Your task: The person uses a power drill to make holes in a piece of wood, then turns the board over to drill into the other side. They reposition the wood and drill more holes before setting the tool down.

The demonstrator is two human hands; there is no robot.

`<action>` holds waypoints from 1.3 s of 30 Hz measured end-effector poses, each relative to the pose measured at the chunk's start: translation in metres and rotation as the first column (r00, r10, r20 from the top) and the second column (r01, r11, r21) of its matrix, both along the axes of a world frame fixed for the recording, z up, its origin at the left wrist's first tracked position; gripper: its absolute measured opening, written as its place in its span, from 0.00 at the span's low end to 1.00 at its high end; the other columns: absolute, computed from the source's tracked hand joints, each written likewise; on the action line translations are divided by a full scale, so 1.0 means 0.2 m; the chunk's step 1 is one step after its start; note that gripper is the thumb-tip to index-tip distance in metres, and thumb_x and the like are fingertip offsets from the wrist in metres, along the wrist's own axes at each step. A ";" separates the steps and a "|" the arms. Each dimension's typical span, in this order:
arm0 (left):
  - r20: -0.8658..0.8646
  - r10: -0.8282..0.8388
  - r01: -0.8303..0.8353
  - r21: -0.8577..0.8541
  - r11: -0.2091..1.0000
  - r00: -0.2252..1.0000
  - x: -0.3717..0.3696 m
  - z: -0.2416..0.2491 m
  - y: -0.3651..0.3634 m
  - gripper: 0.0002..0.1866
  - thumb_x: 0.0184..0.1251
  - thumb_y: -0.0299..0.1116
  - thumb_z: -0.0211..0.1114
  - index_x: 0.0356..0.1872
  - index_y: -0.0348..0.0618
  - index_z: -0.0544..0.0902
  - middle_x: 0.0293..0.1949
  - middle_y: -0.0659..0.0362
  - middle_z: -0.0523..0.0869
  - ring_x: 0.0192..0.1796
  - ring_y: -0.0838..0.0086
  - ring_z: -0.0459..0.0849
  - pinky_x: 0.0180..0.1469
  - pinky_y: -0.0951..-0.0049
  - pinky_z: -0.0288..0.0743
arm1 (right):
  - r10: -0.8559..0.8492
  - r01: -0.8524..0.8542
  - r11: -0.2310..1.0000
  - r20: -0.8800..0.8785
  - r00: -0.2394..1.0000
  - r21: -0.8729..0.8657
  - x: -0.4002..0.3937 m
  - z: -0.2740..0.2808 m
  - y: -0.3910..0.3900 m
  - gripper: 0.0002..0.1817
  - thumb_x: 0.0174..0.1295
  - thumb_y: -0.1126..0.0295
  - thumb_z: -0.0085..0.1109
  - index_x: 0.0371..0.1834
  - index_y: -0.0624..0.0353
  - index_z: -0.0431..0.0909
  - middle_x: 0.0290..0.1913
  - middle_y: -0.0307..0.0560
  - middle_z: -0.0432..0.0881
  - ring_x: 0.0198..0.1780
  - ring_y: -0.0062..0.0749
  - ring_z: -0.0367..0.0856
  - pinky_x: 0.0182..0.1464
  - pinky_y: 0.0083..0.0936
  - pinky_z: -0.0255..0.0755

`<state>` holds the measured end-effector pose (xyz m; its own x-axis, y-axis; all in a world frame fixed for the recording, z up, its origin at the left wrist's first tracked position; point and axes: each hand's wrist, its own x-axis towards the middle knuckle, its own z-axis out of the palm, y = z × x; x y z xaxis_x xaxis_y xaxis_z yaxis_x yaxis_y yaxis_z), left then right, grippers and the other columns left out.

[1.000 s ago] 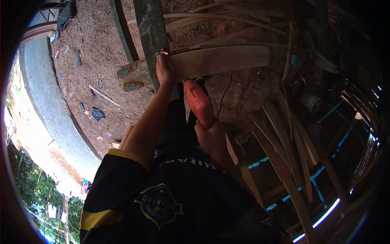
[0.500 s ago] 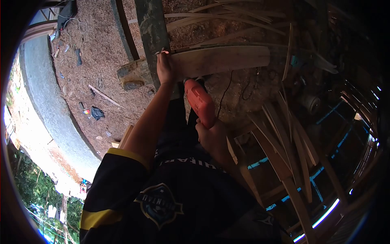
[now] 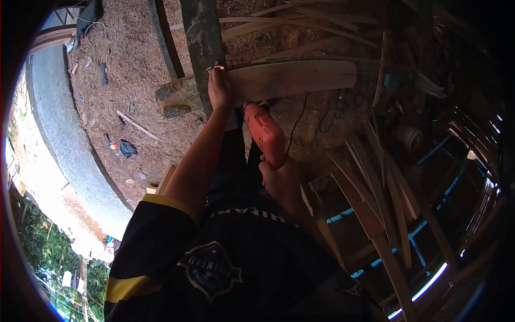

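My right hand is wrapped round the handle of an orange-red power drill. The drill's front end points away from me, at the near edge of a curved wooden board; I cannot make out whether the bit is in the wood. At the left end of that board, my left hand is closed on it, where it meets a dark, weathered upright beam. A small pale thing shows at the left fingertips, too small to name.
A rough wood block sticks out left of the beam. Thin wood strips are piled at the right, and more lie at the back. A dark cord runs near the drill. A concrete ledge curves along the left.
The view has shifted very slightly, so the beam and board appear a little further right. Both hands keep their hold, and the drill stays at the board's edge.
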<state>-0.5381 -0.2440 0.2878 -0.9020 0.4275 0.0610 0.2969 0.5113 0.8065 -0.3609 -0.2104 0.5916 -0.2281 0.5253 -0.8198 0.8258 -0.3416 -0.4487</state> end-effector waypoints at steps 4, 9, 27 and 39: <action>0.018 -0.022 0.022 -0.026 0.999 1.000 0.00 0.01 -0.01 0.10 0.79 0.26 0.59 0.56 0.39 0.78 0.62 0.39 0.85 0.66 0.36 0.82 0.66 0.47 0.79 | -0.023 0.023 0.999 -0.001 1.000 -0.040 -0.01 0.02 0.00 0.14 0.67 0.64 0.65 0.42 0.68 0.85 0.32 0.59 0.88 0.37 0.53 0.92 0.42 0.44 0.79; 0.039 -0.004 0.005 -0.027 1.000 0.999 0.00 0.00 -0.01 0.13 0.73 0.24 0.60 0.56 0.39 0.78 0.61 0.41 0.85 0.67 0.37 0.82 0.67 0.47 0.78 | -0.016 0.016 1.000 -0.023 1.000 -0.008 0.02 0.00 -0.01 0.13 0.65 0.68 0.65 0.45 0.68 0.85 0.26 0.48 0.83 0.28 0.36 0.86 0.35 0.35 0.76; 0.075 -0.018 0.019 -0.020 1.000 0.997 0.00 -0.03 -0.02 0.14 0.73 0.23 0.61 0.58 0.40 0.78 0.65 0.39 0.84 0.68 0.37 0.82 0.69 0.47 0.78 | -0.039 0.038 0.999 -0.054 0.998 -0.024 0.01 -0.01 -0.01 0.12 0.65 0.71 0.65 0.47 0.67 0.84 0.21 0.39 0.79 0.21 0.22 0.80 0.26 0.26 0.72; 0.106 0.010 -0.006 -0.038 0.999 0.994 0.01 -0.02 -0.02 0.14 0.75 0.25 0.61 0.58 0.40 0.78 0.63 0.40 0.85 0.65 0.37 0.83 0.67 0.48 0.79 | -0.042 0.042 0.999 -0.009 0.999 -0.022 0.02 -0.02 0.00 0.12 0.63 0.67 0.65 0.42 0.65 0.86 0.32 0.56 0.88 0.38 0.47 0.91 0.44 0.41 0.79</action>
<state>-0.5370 -0.2471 0.2839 -0.9057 0.4208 -0.0511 0.2069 0.5440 0.8132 -0.3560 -0.2110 0.5876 -0.2142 0.5165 -0.8291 0.8064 -0.3856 -0.4485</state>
